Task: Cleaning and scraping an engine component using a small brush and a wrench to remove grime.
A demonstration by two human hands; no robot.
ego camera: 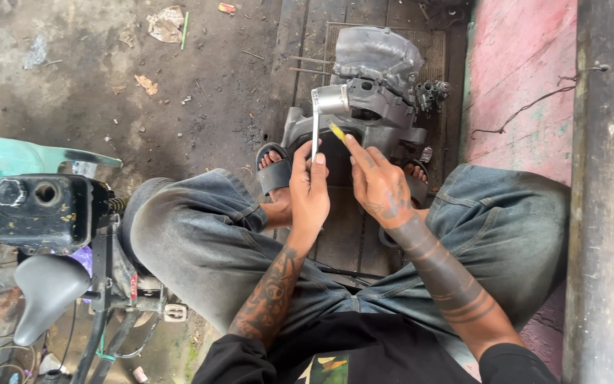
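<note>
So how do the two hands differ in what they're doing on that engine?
The left hand grips a thin metal rod standing upright, while the right hand pinches a small yellow tool, slanted. The left hand is closed around the rod; the right hand's forefinger is extended. Both work at the grey engine.
</note>
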